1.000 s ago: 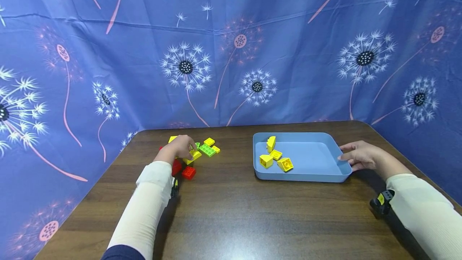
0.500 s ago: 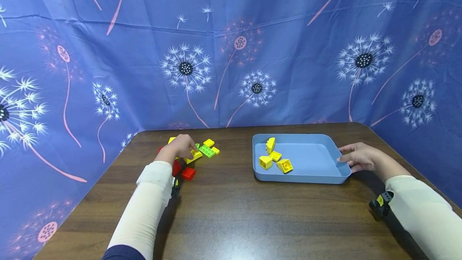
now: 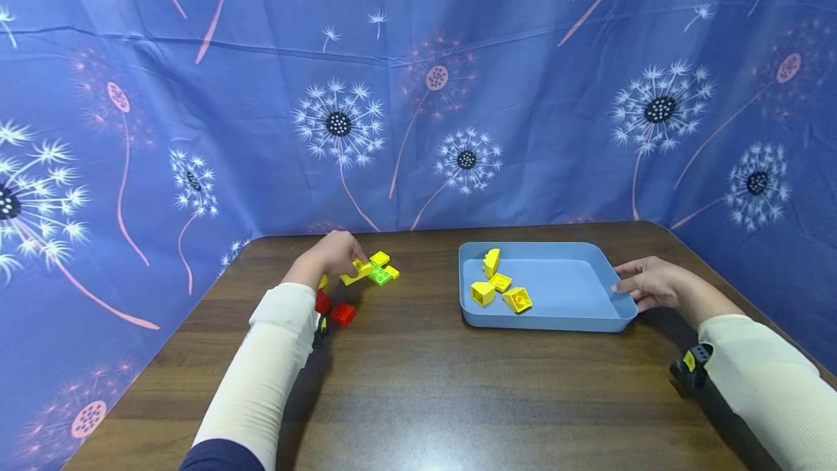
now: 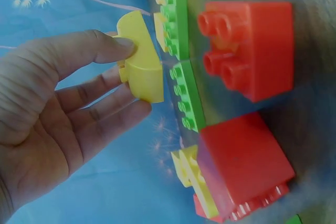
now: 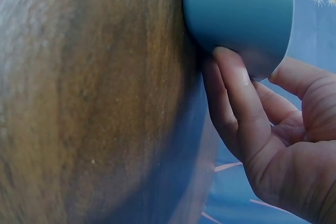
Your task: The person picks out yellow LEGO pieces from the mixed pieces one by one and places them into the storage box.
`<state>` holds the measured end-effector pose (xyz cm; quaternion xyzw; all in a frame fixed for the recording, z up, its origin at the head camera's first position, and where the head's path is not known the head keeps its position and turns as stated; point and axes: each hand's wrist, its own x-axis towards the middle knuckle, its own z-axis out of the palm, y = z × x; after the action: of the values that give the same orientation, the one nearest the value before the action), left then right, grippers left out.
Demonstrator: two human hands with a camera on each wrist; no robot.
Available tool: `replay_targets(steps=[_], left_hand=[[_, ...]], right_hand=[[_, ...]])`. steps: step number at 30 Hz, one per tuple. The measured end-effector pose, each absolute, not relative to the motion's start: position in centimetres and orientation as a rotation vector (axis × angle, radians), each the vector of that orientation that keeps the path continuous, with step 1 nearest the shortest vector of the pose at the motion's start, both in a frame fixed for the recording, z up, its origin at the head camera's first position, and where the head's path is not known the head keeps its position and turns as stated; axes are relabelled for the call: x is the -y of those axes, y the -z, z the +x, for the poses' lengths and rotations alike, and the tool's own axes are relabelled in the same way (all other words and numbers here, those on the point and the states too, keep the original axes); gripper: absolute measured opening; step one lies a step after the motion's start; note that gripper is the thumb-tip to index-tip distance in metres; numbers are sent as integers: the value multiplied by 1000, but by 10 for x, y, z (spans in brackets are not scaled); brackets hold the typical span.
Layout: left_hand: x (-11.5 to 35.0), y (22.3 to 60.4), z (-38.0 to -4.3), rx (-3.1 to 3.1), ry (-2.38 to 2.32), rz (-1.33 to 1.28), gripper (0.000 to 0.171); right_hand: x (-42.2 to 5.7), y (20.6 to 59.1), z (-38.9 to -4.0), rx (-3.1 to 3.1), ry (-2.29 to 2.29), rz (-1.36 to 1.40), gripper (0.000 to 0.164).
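My left hand [image 3: 332, 253] pinches a yellow toy building brick [image 4: 142, 59] with a curved outline between thumb and fingers, raised above the pile at the table's left. Close by it lie green studded bricks [image 3: 380, 275], a small yellow brick [image 3: 379, 258] and red bricks [image 3: 343, 314]; the left wrist view shows a large red brick [image 4: 270, 51] nearest the camera. At the other side, my right hand [image 3: 660, 282] holds the right end of a shallow blue tray [image 3: 549, 322], thumb at the rim and fingers against the outer wall [image 5: 241, 14]. Part of the pile is hidden behind my left hand.
Several yellow bricks [image 3: 500, 282] lie in the left part of the tray. A dark wooden table [image 3: 418, 384] carries everything. Behind it hangs a blue cloth [image 3: 536, 187] with a dandelion print.
My left hand has lifted slightly and moved away from me, bringing the yellow brick up from the pile. The right hand and the tray have stayed in place.
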<state>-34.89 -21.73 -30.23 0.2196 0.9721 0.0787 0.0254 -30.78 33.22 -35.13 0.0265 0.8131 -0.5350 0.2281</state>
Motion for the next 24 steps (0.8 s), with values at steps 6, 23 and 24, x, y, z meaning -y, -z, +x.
replay_targets(steps=[6,23,24], left_hand=[[205,299,-350,-2993,-235,753,28],[149,280,-344,-2991,-234,987,30],[145,279,-344,-2990,-232,990,30]], right_hand=[[-333,353,-308,-2260,1453,78,74],[-332,352,-308,-2261,1450,96,75],[-332,352,-308,-2260,1451,96,75]])
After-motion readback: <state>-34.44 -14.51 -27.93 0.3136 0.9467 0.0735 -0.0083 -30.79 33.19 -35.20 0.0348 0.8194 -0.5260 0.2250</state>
